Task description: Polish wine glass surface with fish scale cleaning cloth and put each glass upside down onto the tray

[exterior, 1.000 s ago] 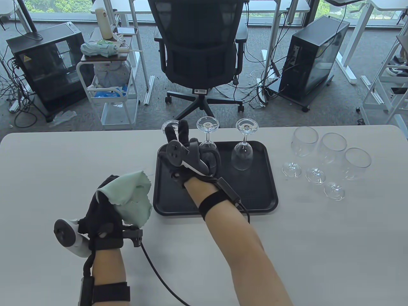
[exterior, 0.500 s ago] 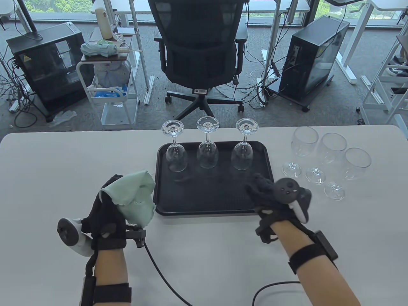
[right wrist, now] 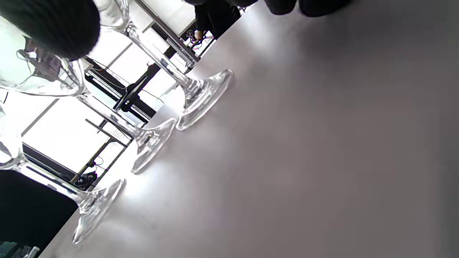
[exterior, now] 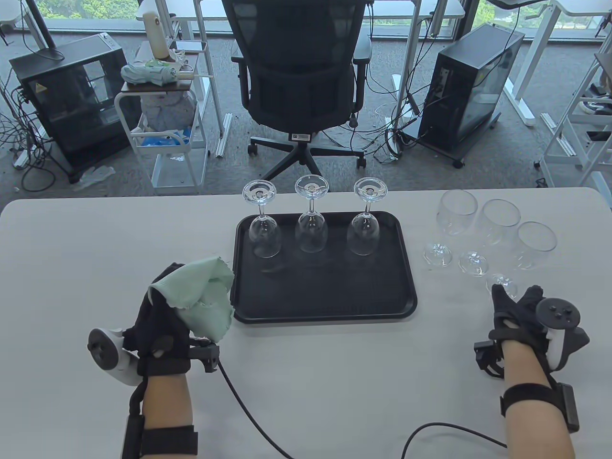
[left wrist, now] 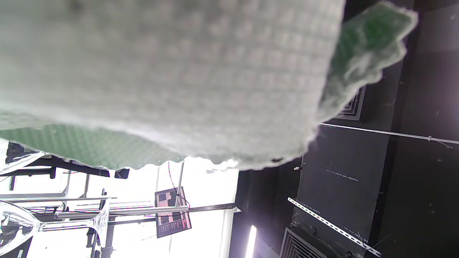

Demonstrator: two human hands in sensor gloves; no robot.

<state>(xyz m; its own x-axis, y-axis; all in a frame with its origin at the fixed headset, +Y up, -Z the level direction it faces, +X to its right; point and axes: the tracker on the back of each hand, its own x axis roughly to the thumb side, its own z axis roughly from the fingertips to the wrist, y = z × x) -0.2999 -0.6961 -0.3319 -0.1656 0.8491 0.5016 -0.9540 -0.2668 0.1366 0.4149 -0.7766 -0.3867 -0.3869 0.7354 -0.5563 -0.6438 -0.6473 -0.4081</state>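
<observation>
Three wine glasses stand upside down along the far side of the black tray (exterior: 334, 291): left (exterior: 264, 234), middle (exterior: 311, 229), right (exterior: 364, 232). Three more glasses stand upright on the table to the tray's right: far (exterior: 456, 213), middle (exterior: 499, 222) and near (exterior: 535, 244). My right hand (exterior: 514, 299) is empty, its fingers relaxed just short of the near glass's foot (exterior: 502, 286). The right wrist view shows the three feet in a row (right wrist: 204, 96). My left hand (exterior: 162, 306) holds the pale green cloth (exterior: 205, 296) left of the tray; the cloth (left wrist: 161, 71) fills the left wrist view.
A cable (exterior: 248, 411) trails from the left wrist over the near table. A second cable (exterior: 430, 428) runs to the right arm. Beyond the far table edge stand an office chair (exterior: 301, 71), a white cart (exterior: 167, 119) and computer cases.
My right hand let go of the left glass on the tray and swung right, across the tray, to the table beside the upright glasses. The left hand with the cloth barely moved.
</observation>
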